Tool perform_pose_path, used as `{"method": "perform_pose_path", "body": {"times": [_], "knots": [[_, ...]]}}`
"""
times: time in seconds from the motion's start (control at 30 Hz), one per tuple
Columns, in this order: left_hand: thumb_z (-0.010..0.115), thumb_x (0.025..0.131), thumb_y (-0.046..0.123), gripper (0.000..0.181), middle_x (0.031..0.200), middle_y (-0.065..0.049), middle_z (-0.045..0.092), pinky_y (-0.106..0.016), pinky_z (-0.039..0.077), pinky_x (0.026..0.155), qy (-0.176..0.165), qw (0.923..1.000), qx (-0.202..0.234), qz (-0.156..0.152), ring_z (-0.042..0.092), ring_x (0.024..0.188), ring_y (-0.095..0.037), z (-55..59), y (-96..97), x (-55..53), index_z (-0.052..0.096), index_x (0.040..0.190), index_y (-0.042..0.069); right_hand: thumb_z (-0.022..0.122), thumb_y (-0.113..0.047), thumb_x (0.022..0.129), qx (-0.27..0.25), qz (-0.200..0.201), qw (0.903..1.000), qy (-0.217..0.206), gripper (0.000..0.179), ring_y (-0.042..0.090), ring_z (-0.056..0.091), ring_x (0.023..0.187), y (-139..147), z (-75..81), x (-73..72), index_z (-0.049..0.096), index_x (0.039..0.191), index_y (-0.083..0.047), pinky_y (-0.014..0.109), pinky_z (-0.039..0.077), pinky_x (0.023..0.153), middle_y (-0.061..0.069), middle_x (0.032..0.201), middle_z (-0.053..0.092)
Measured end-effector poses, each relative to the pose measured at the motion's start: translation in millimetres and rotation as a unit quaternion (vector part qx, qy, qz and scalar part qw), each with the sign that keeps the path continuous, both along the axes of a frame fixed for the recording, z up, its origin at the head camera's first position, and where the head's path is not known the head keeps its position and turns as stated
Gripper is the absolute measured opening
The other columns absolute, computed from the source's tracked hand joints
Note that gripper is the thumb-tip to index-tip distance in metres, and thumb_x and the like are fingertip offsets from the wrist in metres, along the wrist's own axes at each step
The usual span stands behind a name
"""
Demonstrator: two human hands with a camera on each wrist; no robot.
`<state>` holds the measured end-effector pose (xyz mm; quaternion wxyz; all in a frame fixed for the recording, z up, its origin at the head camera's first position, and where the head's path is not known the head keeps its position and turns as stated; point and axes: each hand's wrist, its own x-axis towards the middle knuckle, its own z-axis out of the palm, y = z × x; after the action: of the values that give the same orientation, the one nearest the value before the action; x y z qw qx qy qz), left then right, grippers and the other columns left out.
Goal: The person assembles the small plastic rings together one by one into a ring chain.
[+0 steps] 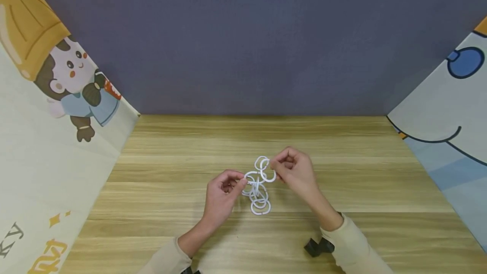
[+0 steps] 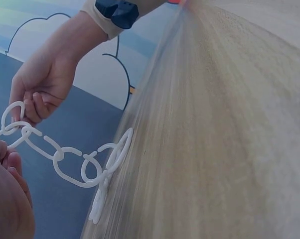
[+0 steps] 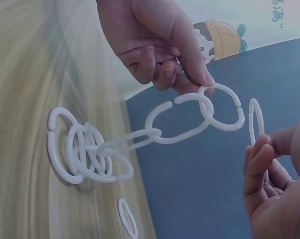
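Note:
My left hand (image 1: 222, 195) pinches the end link of a white plastic chain (image 3: 177, 137) between thumb and fingertip. From there the chain slopes down to a small heap of linked rings on the table (image 3: 90, 154). Each link is an open ring with a narrow gap in its side. My right hand (image 1: 298, 171) pinches a separate white ring (image 3: 256, 122), held up close beside the left hand's end link. In the right wrist view a gap shows between this ring and the chain. The thumb and fingertips cover part of each held ring.
One loose white ring (image 3: 127, 219) lies on the wood-grain table (image 1: 171, 147), beyond the heap. A dark blue panel (image 1: 258, 45) rises at the table's far edge. Cartoon-printed panels stand left (image 1: 45, 160) and right (image 1: 449, 138).

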<state>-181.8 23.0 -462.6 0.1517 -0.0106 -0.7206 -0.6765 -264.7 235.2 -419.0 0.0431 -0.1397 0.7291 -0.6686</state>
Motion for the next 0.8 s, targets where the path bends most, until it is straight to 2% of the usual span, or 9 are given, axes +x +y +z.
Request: {"method": "perform_pose_path", "body": {"times": [0.1,0.5,0.67,0.8], "knots": [[0.081,0.097,-0.001,0.008,0.091,-0.01,0.075,-0.018,0.052,0.064,0.003,1.0,0.0,0.0,0.066,0.074,-0.008,0.0,-0.2,0.1,0.078,0.104,-0.002,0.074,0.01,0.095,0.008,0.004,1.0,0.002,0.007,0.014,0.061,0.056,-2.2,-1.0,2.4,0.07,0.094,0.005,0.021,0.048,0.048,0.006,0.072,0.069],[0.081,0.098,-0.001,0.008,0.092,-0.014,0.075,-0.018,0.053,0.062,0.008,0.9999,0.0,-0.009,0.067,0.073,-0.009,-1.9,-0.6,-1.1,0.078,0.105,-0.004,0.076,0.009,0.094,0.023,0.006,0.9996,0.012,0.007,0.008,0.059,0.055,-6.5,-6.7,4.4,0.072,0.093,0.003,0.019,0.046,0.048,0.025,0.079,0.072],[0.08,0.099,-0.002,0.01,0.092,-0.016,0.076,-0.019,0.054,0.063,0.009,0.9999,-0.001,-0.015,0.068,0.073,-0.014,-2.1,-0.5,-0.8,0.076,0.106,-0.007,0.077,0.009,0.094,0.032,0.008,0.9992,0.022,0.006,0.008,0.06,0.056,-6.1,-7.0,4.9,0.072,0.093,0.006,0.019,0.048,0.048,0.025,0.079,0.072],[0.08,0.099,-0.001,0.007,0.092,-0.015,0.076,-0.019,0.054,0.064,0.008,0.9999,0.0,-0.011,0.068,0.074,-0.012,-2.6,-0.1,-0.7,0.078,0.105,-0.003,0.076,0.011,0.093,0.033,0.013,0.9989,0.031,0.007,0.008,0.06,0.056,-5.5,-6.4,5.5,0.073,0.092,0.005,0.02,0.049,0.049,0.023,0.079,0.073]]}}
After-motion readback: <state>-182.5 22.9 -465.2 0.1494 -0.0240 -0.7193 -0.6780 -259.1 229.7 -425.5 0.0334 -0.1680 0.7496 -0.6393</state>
